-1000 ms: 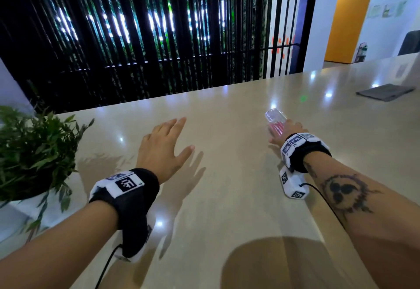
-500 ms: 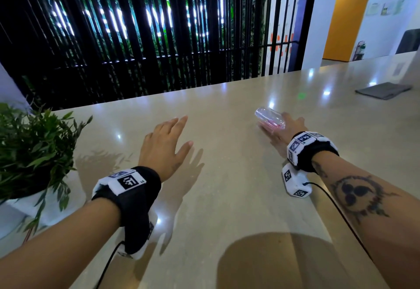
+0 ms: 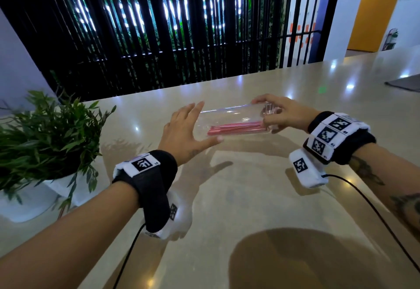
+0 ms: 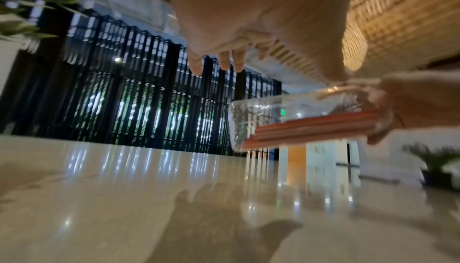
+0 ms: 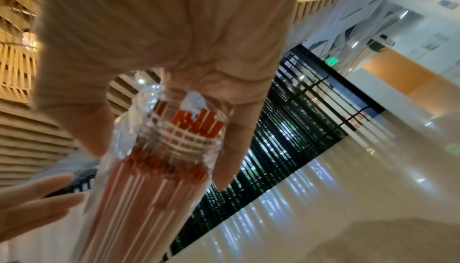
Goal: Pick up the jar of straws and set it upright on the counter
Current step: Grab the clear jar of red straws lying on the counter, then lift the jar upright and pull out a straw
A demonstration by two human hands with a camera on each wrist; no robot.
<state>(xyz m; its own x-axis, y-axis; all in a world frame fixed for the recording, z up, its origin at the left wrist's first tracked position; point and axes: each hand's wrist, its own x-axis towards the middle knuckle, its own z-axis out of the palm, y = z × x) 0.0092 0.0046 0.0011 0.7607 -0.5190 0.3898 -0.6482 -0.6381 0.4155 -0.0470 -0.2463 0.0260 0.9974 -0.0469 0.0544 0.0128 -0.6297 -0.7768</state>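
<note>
A clear plastic jar (image 3: 229, 118) with pink-red straws (image 3: 234, 128) inside lies horizontal in the air, above the beige counter (image 3: 227, 209). My right hand (image 3: 281, 113) grips it at its neck end, fingers curled round the neck. My left hand (image 3: 184, 134) is spread open at the jar's base end, thumb under it; I cannot tell whether it touches. In the left wrist view the jar (image 4: 286, 117) hangs clear of the counter. The right wrist view looks down the jar (image 5: 154, 169) past the right fingers (image 5: 229, 169).
A potted green plant (image 3: 45, 134) in a white pot stands on the counter at the left. A dark flat mat (image 3: 404, 83) lies at the far right. A black slatted screen (image 3: 181, 27) rises behind the counter's far edge.
My right hand has lifted the jar off the counter and carried it left, lying sideways. My left hand has risen off the counter to the jar's base end.
</note>
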